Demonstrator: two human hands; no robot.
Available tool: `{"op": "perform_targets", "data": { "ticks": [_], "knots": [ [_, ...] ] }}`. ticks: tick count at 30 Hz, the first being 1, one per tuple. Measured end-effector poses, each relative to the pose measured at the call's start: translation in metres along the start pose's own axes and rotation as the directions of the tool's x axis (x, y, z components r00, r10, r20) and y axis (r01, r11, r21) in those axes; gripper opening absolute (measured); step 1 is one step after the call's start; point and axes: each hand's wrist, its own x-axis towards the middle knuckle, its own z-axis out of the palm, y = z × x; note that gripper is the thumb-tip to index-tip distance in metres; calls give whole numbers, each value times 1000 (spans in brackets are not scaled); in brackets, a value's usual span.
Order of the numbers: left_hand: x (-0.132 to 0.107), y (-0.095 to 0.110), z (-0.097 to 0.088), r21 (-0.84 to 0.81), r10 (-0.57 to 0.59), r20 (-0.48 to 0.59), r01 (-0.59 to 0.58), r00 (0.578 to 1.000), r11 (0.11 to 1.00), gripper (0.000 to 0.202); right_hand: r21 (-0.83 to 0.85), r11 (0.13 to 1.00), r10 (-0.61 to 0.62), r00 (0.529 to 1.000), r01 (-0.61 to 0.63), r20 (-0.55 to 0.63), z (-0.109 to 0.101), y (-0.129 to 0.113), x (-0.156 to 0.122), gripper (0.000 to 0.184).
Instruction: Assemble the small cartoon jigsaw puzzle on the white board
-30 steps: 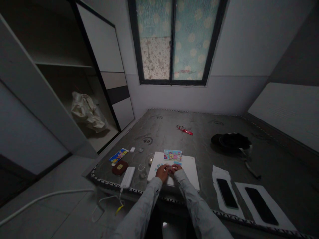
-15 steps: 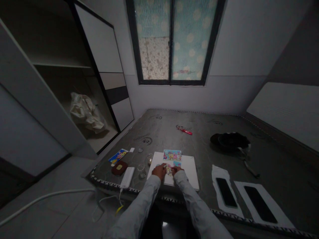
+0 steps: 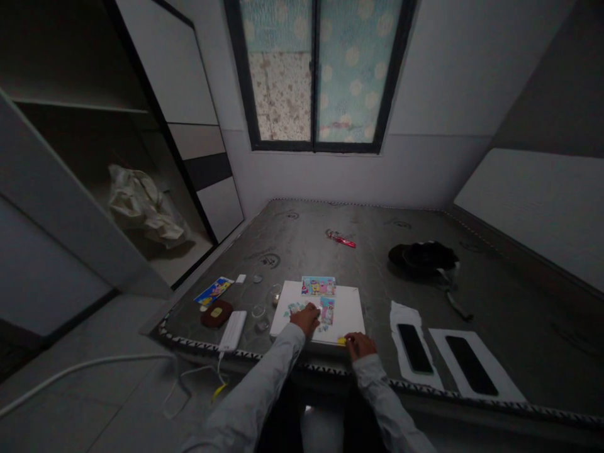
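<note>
A white board point(image 3: 349, 308) lies at the near edge of a grey mattress point(image 3: 358, 264). On it sit a colourful cartoon picture point(image 3: 318, 286) and a partly joined patch of puzzle pieces point(image 3: 326, 311). My left hand point(image 3: 306, 318) rests on the board beside those pieces, fingers curled; what it holds is hidden. My right hand point(image 3: 360, 345) is at the board's near right corner, pinching a small yellow piece point(image 3: 341, 340).
Left of the board: a white power bank point(image 3: 231, 331) with cable, a dark round case point(image 3: 216, 313), a cartoon card point(image 3: 213, 291), small clear cups point(image 3: 259, 311). Two phones point(image 3: 413, 347) on white paper lie right. Black cloth point(image 3: 422, 257), red wrapper point(image 3: 340, 239) farther back. Open wardrobe on left.
My right hand has left the puzzle pieces and moved back and right to the board's near corner, onto a yellow piece. The camera view shifted slightly right and down.
</note>
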Motion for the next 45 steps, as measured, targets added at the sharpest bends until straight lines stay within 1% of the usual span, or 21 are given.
{"op": "perform_targets", "data": {
  "ticks": [2,5,7,9,10,13,15,19,22,25,30,35,38,41,45],
  "knots": [
    [2,2,-4,32,-9,27,8,1000,999,29,-63,992,-116,992,113,-54,9,9,-35,28],
    [2,2,-9,46,-62,46,60,997,997,24,-145,974,-190,976,174,-109,25,25,-81,24],
    [3,0,-11,31,-102,35,101,994,994,23,-157,950,-286,954,270,-94,32,34,-100,23],
    [5,-3,-13,17,-123,28,123,992,992,25,-154,939,-320,945,306,-72,36,36,-108,23],
    [7,-4,-13,21,-125,35,124,992,992,27,-154,944,-305,950,292,-70,38,35,-110,25],
    [14,-11,-16,56,-112,81,108,990,993,31,-160,969,-202,975,186,-93,38,27,-108,29],
    [20,-15,-19,84,-89,111,80,990,993,34,-164,975,-168,981,150,-97,36,21,-107,29],
    [29,-19,-27,158,-33,175,5,984,987,39,-173,975,-157,985,142,-74,31,17,-107,29],
    [34,-18,-32,197,-4,205,-37,979,980,36,-176,977,-130,990,118,-58,27,18,-107,28],
    [38,-15,-35,205,4,228,-52,974,977,31,-189,977,-115,990,99,-77,24,21,-108,27],
    [42,-13,-37,197,16,241,-65,970,978,27,-189,979,-95,993,80,-71,19,26,-108,29],
    [41,-16,-39,184,41,248,-89,968,979,23,-153,987,-58,995,46,-77,11,32,-108,28],
    [39,-18,-41,183,60,249,-108,967,977,28,-156,987,-49,996,37,-72,7,35,-109,29],
    [38,-20,-45,160,105,250,-148,963,976,36,-168,985,-46,996,34,-72,2,40,-108,29],
    [39,-20,-49,136,126,255,-164,959,977,31,-161,982,-108,993,100,-44,-4,49,-105,27]
  ]
}}
